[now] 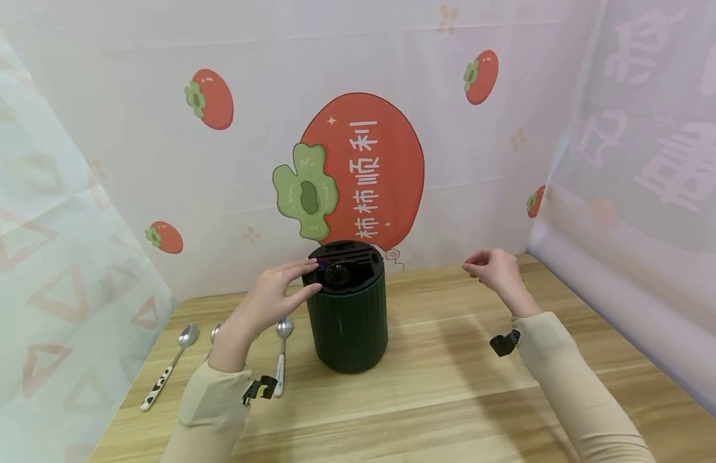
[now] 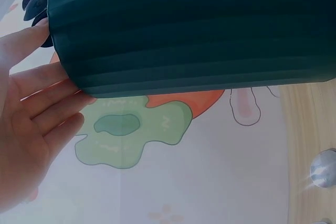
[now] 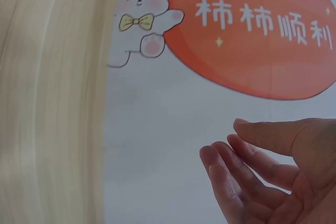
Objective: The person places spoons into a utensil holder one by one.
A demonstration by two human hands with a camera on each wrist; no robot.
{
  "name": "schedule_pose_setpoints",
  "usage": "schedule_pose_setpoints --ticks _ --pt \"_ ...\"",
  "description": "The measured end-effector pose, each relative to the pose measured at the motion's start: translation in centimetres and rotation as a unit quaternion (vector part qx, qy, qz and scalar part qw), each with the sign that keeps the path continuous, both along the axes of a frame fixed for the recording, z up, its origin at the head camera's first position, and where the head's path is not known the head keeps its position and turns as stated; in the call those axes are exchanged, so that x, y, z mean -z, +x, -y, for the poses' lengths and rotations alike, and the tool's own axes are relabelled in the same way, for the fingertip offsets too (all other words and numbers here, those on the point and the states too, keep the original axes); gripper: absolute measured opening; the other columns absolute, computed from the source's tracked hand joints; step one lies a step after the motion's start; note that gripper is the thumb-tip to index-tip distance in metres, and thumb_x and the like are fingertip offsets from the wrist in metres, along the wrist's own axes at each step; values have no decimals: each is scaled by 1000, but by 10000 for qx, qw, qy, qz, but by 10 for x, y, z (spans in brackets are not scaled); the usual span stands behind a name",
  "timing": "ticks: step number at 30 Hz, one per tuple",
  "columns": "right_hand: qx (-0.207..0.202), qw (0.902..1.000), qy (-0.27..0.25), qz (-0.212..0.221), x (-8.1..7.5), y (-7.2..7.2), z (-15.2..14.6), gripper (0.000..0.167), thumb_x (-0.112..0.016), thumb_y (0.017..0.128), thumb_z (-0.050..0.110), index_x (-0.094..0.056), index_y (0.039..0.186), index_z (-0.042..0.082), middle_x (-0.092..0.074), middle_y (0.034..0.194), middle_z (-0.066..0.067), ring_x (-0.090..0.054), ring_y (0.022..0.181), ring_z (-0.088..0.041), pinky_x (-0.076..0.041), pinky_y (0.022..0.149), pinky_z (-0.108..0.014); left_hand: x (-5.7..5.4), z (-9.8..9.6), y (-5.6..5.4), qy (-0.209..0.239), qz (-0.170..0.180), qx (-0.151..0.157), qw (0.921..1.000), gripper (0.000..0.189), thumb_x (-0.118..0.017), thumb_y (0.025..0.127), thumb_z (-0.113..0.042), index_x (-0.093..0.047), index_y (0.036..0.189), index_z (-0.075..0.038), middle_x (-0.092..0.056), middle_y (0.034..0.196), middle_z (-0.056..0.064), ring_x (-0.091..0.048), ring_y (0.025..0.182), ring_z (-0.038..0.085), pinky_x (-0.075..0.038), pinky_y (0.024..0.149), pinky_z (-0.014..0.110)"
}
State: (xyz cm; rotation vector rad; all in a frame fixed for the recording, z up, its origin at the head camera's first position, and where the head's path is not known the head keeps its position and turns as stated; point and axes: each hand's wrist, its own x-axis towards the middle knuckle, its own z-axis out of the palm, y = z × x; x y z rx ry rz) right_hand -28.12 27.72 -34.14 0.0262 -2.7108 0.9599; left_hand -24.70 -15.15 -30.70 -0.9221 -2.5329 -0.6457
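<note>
A dark green ribbed round holder point(image 1: 350, 331) stands upright on the table, with a slotted black top. My left hand point(image 1: 264, 299) is at its upper left rim, fingers fairly straight and thumb spread apart from them. In the left wrist view, the fingertips touch the rim and the thumb lies beside dark glossy rounded pieces point(image 2: 37, 4) that stick out over it. In the head view, a dark shiny round thing point(image 1: 337, 275) shows in the holder's opening; its kind is unclear. My right hand point(image 1: 498, 273) hovers over the right of the table, fingers loosely curled with nothing in them.
Left of the holder lie a spoon point(image 1: 161, 382) with a black-and-white handle, another spoon point(image 1: 280, 357) near the holder, and a spoon bowl point(image 1: 215, 332) partly behind my left arm. A printed cloth backdrop point(image 1: 265, 77) hangs behind the wooden table point(image 1: 427, 399).
</note>
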Motion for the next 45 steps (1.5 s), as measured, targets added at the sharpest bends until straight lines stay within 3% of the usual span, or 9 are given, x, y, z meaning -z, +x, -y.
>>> schedule_pose_setpoints --ticks 8,16,27,35,41,45 --pt "186 9995 -47 232 8 -2 -22 27 -65 90 25 -69 101 0 -71 90 -18 -67 75 -20 -55 62 -30 -1 0 -1 49 -23 49 10000 46 -61 92 -38 -60 129 -12 -56 135 8 -52 125 28 -44 102 47" --pt "373 9986 43 382 18 -4 -41 29 -64 90 24 -69 102 -2 -71 87 -17 -67 77 -26 -55 62 -33 0 -1 -1 32 -51 51 10000 45 -61 92 -37 -61 128 -11 -56 135 8 -53 125 28 -44 102 47" --pt "623 9968 359 354 38 -8 -65 26 -64 89 21 -69 100 -3 -70 82 -16 -63 71 -23 -46 56 -29 1 -1 0 9 26 6 10000 45 -60 92 -39 -60 129 -13 -56 136 6 -52 126 26 -44 103 46" --pt "679 9953 468 503 48 -9 -81 29 -64 88 23 -68 99 -5 -68 86 -17 -63 73 -25 -50 58 -33 1 0 0 4 66 -49 10000 46 -58 93 -41 -59 130 -14 -55 137 6 -51 127 27 -44 102 47" --pt "656 9953 512 502 55 -8 -91 28 -64 87 17 -69 98 -8 -67 96 -25 -60 87 -40 -48 73 -50 1 0 0 -12 64 -43 10000 46 -58 93 -42 -59 130 -14 -55 137 5 -51 127 26 -44 102 46" --pt "745 9942 378 679 56 -3 -98 31 -64 87 19 -67 98 -9 -64 101 -27 -57 90 -40 -46 74 -50 1 0 -1 -2 74 -46 10000 47 -57 93 -42 -59 130 -14 -55 137 4 -51 127 26 -44 102 46"
